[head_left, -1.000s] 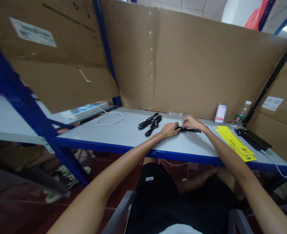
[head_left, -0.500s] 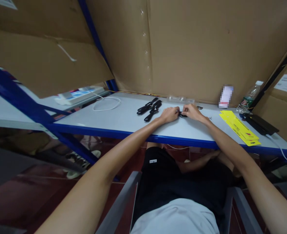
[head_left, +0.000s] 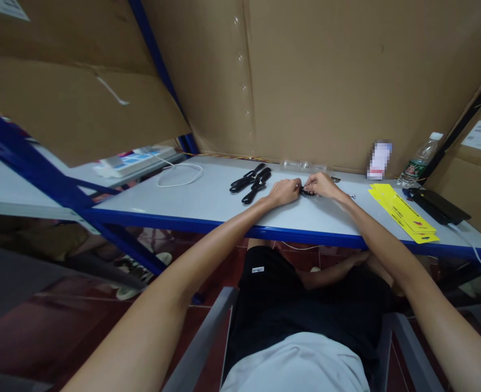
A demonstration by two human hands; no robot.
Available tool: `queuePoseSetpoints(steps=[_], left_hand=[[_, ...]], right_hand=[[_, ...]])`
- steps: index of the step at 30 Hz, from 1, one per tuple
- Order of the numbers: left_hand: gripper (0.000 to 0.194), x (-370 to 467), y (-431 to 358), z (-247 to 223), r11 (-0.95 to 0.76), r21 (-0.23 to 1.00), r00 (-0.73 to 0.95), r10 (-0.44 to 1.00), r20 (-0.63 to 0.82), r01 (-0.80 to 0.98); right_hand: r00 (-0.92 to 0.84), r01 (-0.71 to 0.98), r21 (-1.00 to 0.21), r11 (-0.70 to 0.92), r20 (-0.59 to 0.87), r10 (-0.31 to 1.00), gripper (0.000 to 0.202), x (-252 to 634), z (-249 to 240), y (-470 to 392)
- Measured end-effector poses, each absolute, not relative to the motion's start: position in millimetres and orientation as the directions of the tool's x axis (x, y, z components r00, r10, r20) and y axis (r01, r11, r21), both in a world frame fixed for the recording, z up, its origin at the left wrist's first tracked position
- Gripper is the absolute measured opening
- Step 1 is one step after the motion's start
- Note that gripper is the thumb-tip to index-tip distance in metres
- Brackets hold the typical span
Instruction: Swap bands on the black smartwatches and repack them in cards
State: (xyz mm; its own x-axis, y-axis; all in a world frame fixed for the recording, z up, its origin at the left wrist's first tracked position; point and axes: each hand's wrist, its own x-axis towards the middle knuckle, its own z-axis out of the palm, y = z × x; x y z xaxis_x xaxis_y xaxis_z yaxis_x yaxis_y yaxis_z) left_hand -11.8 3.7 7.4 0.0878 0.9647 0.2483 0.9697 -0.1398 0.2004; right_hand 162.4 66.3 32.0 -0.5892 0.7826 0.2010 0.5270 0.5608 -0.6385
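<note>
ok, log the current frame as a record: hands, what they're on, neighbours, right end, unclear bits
left hand: the person's left hand, fingers curled at the left end of a small glossy black object
right hand: the person's right hand, fingertips on the same object
surface: pale grey tabletop with blue edge
left of hands: long glossy black items, lying close together
right end: yellow printed cards; flat black device; clear plastic bottle with green label, upright
unclear: object's full shape, mostly hidden by fingers
</note>
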Motion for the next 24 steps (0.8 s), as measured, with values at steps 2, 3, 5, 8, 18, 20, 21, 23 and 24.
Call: queuePoseSetpoints(steps=[2, 3, 5, 8, 18, 20, 21, 23, 24], left_hand=[[0.038, -12, 4, 7, -0.146, 0.207, 0.091, 0.963, 0.254, 0.967], [0.038, -12, 4, 7, -0.146, 0.208, 0.091, 0.963, 0.256, 0.967], [0.038, -12, 4, 7, -0.143, 0.204, 0.088, 0.963, 0.257, 0.969], [0.039, -11, 4, 7, -0.134, 0.189, 0.084, 0.964, 0.252, 0.973], [0.038, -11, 3, 8, -0.135, 0.181, 0.085, 0.962, 0.259, 0.974], [0.037, -10, 2, 8, -0.135, 0.174, 0.087, 0.962, 0.260, 0.975], [0.037, -10, 2, 8, -0.137, 0.171, 0.089, 0.961, 0.260, 0.976], [0.037, -10, 2, 8, -0.144, 0.170, 0.097, 0.961, 0.260, 0.975], [0.037, -10, 3, 8, -0.147, 0.171, 0.100, 0.961, 0.259, 0.974]], right_hand=[[-0.636, 0.473, -0.729, 0.495, 0.105, 0.764, 0.005, 167, 35, 72], [-0.657, 0.448, -0.759, 0.472, 0.079, 0.749, 0.006, 170, 36, 75], [-0.670, 0.422, -0.784, 0.456, 0.070, 0.739, 0.007, 174, 37, 79], [-0.636, 0.452, -0.741, 0.497, 0.122, 0.762, 0.003, 176, 34, 81], [-0.609, 0.514, -0.515, 0.686, 0.344, 0.715, 0.004, 165, 27, 64], [-0.569, 0.538, -0.520, 0.663, 0.356, 0.741, 0.008, 161, 25, 61], [-0.549, 0.548, -0.537, 0.642, 0.348, 0.760, 0.011, 159, 24, 61], [-0.513, 0.557, -0.598, 0.577, 0.298, 0.805, 0.013, 157, 24, 60], [-0.495, 0.555, -0.639, 0.532, 0.261, 0.829, 0.013, 157, 24, 60]])
